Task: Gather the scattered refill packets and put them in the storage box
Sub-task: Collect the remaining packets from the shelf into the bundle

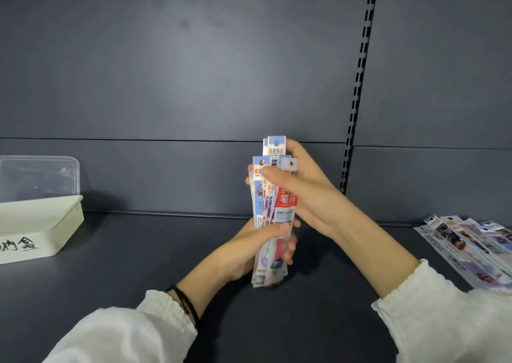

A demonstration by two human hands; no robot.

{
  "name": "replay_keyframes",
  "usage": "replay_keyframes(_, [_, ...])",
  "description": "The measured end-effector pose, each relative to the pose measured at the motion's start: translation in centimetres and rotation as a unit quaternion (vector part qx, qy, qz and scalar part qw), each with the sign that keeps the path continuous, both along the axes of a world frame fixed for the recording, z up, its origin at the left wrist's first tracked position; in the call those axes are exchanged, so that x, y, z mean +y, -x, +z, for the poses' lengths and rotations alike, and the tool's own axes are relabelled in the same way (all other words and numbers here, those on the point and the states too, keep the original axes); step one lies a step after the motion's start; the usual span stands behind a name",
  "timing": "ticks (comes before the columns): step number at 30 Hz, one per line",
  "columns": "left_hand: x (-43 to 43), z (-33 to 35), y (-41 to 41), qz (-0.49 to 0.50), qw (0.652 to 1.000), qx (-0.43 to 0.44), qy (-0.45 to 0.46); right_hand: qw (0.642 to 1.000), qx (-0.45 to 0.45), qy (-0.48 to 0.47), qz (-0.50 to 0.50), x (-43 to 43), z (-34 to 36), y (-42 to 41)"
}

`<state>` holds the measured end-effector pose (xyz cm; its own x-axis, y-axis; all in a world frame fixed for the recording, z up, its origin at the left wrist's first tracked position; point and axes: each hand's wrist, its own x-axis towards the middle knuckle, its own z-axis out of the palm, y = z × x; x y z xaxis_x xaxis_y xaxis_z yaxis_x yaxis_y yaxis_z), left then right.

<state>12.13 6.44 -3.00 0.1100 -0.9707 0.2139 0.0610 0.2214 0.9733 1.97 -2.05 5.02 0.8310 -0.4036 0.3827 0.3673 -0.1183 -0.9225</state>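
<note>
Mid-gathering, seemingly squaring up an upright bundle of long, narrow, printed plastic refill packets [273, 210] over the middle of the dark grey shelf [138, 265], lower ends near or on it, hard to tell which. Gripped low by the curled fingers [289, 249] of the left hand [249, 254], high by those of the right hand [307, 193]. Next, probably: carry well left to the pale, open-topped plastic storage box [55, 232], then back for the fanned loose packets [471, 246] lying at far right.
</note>
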Motion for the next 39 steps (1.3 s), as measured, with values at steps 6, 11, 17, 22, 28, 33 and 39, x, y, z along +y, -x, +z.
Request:
replay_keyframes(6, [0.3,-0.5,-0.6,-0.042,0.993,-0.049,-0.096,0.997,0.036,-0.065,-0.031,-1.7,-1.0,-0.5])
replay_keyframes(11, [0.6,-0.7,-0.6,-0.04,0.994,-0.023,-0.1,0.99,0.065,-0.112,-0.052,-2.5,-1.7,-0.8])
replay_keyframes(17, [0.8,-0.2,0.1,0.034,0.991,0.079,-0.103,0.948,0.028,-0.309,-0.067,-3.9,-3.5,-0.4])
replay_keyframes(22, [-0.5,1.0,3.2,0.074,0.989,0.062,-0.111,0.946,0.038,-0.31,-0.086,-4.7,-3.6,2.1])
replay_keyframes(28, [-4.8,2.0,9.2,0.11,0.982,0.111,-0.102,0.945,0.064,-0.295,-0.128,-8.0,-2.2,7.6])
replay_keyframes(33, [-9.5,1.7,15.2,0.156,0.983,0.067,-0.075,0.936,0.078,-0.287,-0.187,-12.9,-2.4,13.2])
replay_keyframes(39, [-15.6,0.9,23.1,0.187,0.98,-0.022,-0.072,0.936,0.107,-0.241,-0.231,-19.5,-4.0,19.2])
